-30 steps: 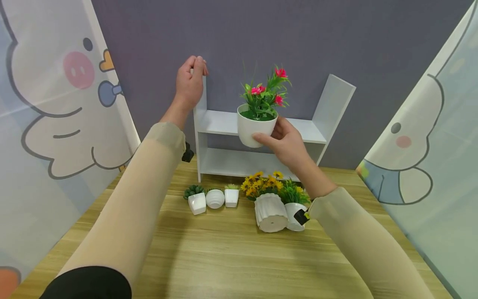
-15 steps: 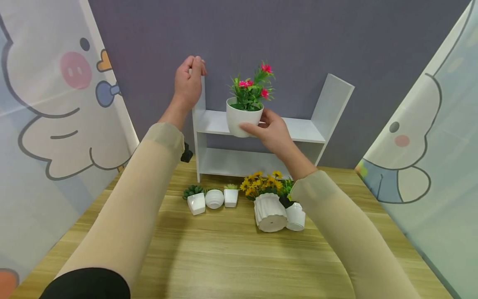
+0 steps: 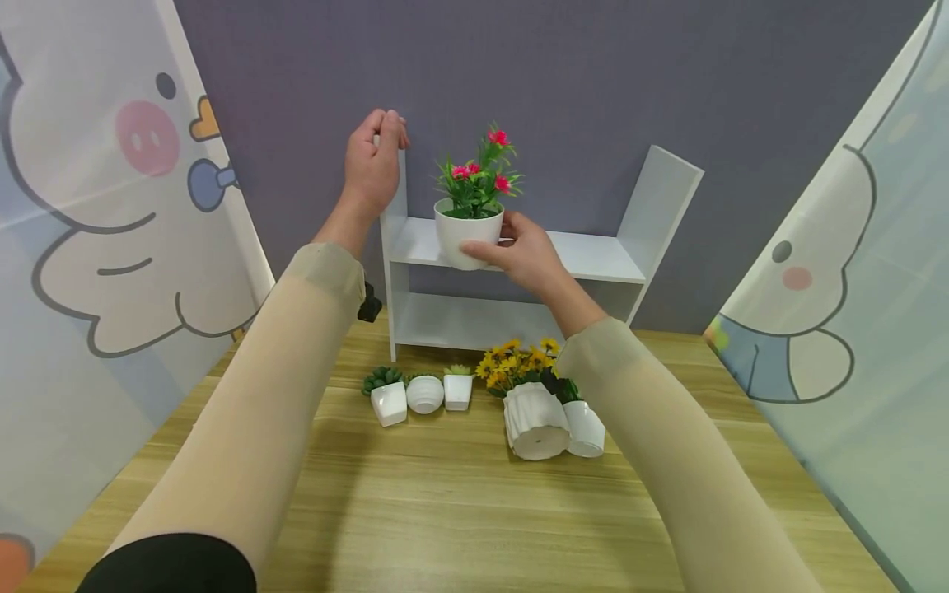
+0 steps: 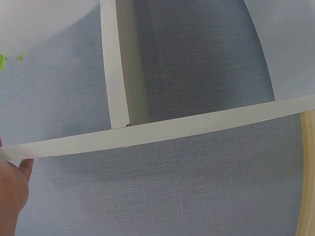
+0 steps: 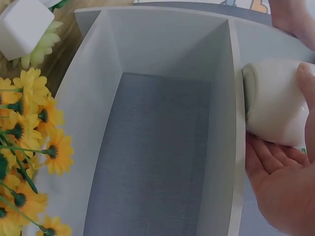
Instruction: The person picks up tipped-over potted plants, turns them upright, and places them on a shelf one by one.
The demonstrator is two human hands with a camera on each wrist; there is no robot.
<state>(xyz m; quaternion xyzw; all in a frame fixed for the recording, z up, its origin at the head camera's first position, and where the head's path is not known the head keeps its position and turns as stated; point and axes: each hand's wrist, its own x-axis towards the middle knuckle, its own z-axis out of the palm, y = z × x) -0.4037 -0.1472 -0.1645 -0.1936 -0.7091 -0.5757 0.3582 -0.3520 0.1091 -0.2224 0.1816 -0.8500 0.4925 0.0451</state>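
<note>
A white two-tier shelf [image 3: 596, 257] stands against the grey wall. My left hand [image 3: 373, 169] grips the top of its left side panel; in the left wrist view the fingers of that hand [image 4: 11, 191] wrap the panel's edge. My right hand [image 3: 530, 257] holds a white flowerpot [image 3: 465, 237] with pink flowers and green leaves, upright, thumb in front and fingers behind. In the right wrist view the pot's base [image 5: 251, 88] is right at the upper shelf board [image 5: 237, 123]. Part of the pot [image 4: 39, 22] shows at the left wrist view's top corner.
On the wooden table [image 3: 415, 502], three small succulents in white pots [image 3: 425, 395] lie in a row before the shelf. Right of them lie a ribbed white pot [image 3: 535, 422] with yellow flowers and another white pot [image 3: 586, 428], partly behind my right sleeve. Printed curtains hang at both sides.
My right hand has carried the pink-flowered pot leftward and somewhat farther away, to the left part of the upper shelf. My left hand has stayed on the side panel.
</note>
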